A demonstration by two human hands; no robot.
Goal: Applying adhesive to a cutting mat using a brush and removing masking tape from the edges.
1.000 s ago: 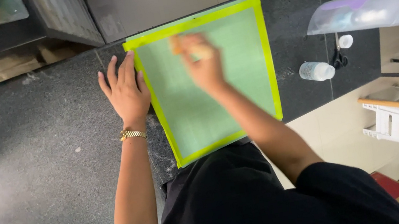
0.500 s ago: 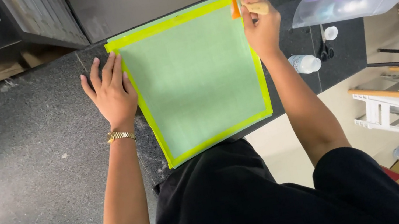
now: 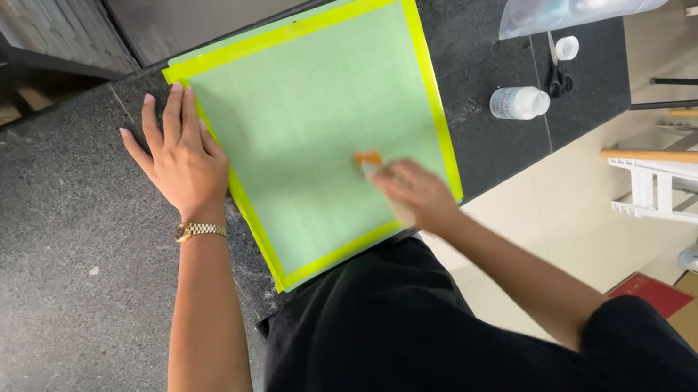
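Mat (image 3: pixel 313 126) in the middle of the frame, green with a yellow border, flat on the dark stone counter (image 3: pixel 34 309). Left hand (image 3: pixel 181 157) lies flat with fingers spread, pressing the mat's left edge (gold watch (image 3: pixel 200 230) on that wrist). Right hand (image 3: pixel 414 196) is blurry at the mat's lower right, pinching a small orange-tipped tool (image 3: pixel 370 162) against the surface. Small white bottle (image 3: pixel 517 102) and scissors (image 3: pixel 556 73) sit off to the right.

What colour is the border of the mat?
Bright yellow-green border around the pale green gridded mat, head view.
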